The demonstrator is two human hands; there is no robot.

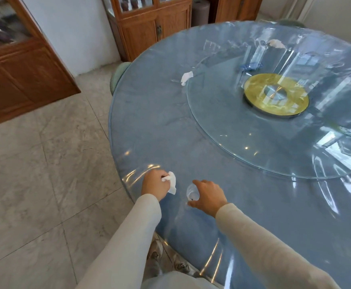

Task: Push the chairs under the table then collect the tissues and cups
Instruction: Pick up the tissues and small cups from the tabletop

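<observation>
We are picking up the mess now. Our left hand point(154, 185) is squeezing a white tissue point(171, 183), with the fingers closed tight around it. Our right hand point(209, 198) is wrapping around a clear cup point(192, 192). Its fingers are curled part way round the cup, thumb on one side. Both hands are sitting over the near edge of the round blue counter point(160, 126).

We think the chair step is done here, because a green chair point(118, 77) on the far left is tucked in close, with only its back peeking out past the edge. We cannot see the other chairs well.

More stuff is waiting for us. Another tissue point(186, 77) is lying just beside the big glass spinning plate point(222, 122). A third tissue point(276, 43) is lying far across, near something clear that may be more cups, but it is too shiny to tell.

Next we are probably going to lift the cup and walk around, since those tissues are too far to reach from here.
</observation>
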